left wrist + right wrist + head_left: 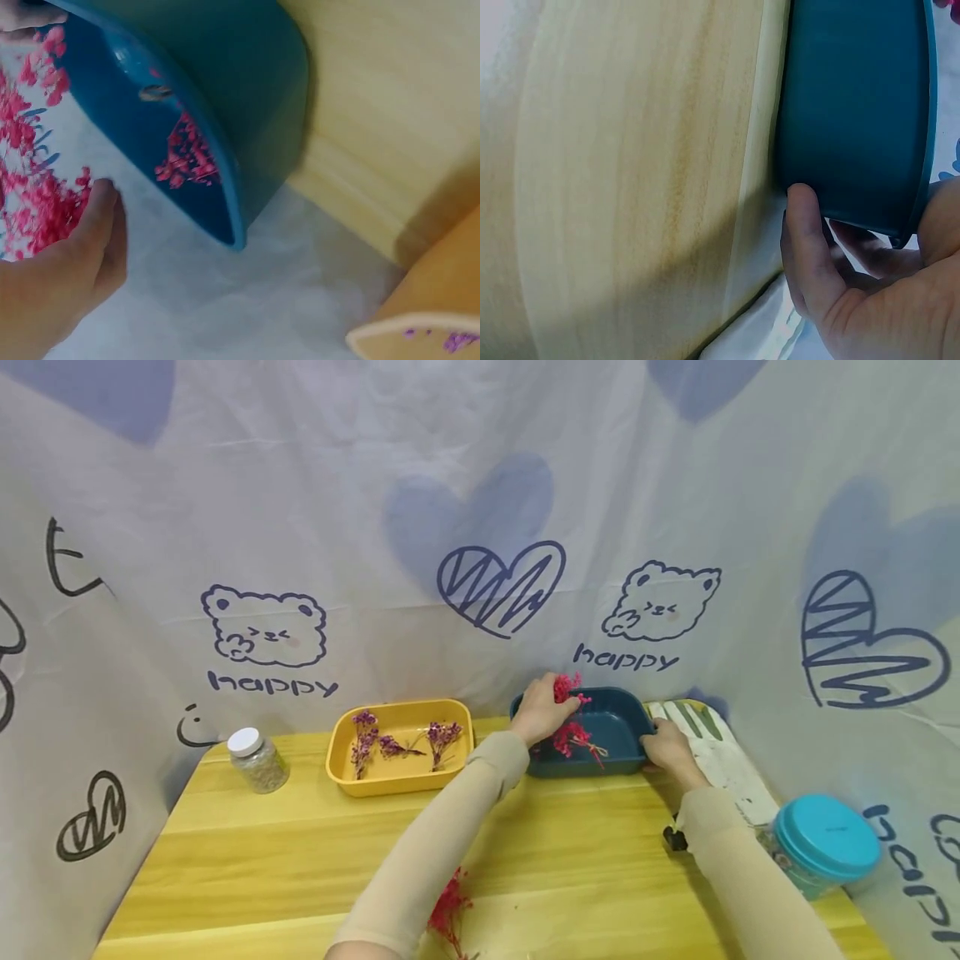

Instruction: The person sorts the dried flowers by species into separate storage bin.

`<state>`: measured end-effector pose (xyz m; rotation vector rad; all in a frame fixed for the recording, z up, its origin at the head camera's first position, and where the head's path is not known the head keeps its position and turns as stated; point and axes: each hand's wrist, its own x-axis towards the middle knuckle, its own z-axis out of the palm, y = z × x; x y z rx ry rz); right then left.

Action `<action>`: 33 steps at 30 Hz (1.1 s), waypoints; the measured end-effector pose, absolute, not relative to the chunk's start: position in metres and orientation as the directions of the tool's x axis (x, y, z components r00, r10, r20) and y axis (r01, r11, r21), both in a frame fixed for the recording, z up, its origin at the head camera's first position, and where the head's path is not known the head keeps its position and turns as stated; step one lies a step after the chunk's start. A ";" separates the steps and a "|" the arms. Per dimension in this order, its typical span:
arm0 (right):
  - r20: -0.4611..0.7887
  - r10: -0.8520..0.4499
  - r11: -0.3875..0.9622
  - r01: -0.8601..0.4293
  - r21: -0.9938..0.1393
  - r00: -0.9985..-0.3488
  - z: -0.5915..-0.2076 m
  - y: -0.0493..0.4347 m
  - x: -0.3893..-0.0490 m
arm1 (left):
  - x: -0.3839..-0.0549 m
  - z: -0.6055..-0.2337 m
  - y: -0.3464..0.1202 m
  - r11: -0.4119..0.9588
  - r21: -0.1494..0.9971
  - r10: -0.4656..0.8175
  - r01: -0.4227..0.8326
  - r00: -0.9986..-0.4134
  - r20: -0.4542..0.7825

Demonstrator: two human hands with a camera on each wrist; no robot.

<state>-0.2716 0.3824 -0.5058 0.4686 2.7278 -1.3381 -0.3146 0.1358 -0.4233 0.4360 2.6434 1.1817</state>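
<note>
My left hand pinches a sprig of dried pink-red flowers over the left part of a dark blue tray. Inside that tray lies another small bunch of pink-red flowers, its stems tied and reaching toward the front wall. My right hand grips the tray's right end; in the right wrist view its fingers lie against the end wall, with the thumb side near the rim. One more pink-red sprig lies on the table below my left forearm, partly covered by the sleeve.
A yellow tray with several purple flower sprigs stands left of the blue one. Farther left is a white-capped jar. At right are a white patterned cloth, a small black object and a tub with a turquoise lid. A printed curtain hangs behind.
</note>
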 end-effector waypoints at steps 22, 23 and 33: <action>-0.200 0.258 0.548 0.314 -0.775 -0.945 -0.506 0.382 -0.269 | -0.336 -0.465 0.152 0.679 0.720 0.245 0.145 -0.969 -0.037; -0.201 0.257 0.551 0.314 -0.773 -0.945 -0.506 0.382 -0.269 | -0.336 -0.465 0.151 0.677 0.721 0.246 0.146 -0.969 -0.034; -0.193 0.261 0.569 0.312 -0.761 -0.946 -0.506 0.381 -0.268 | -0.328 -0.444 0.127 0.616 0.757 0.306 0.218 -0.952 0.026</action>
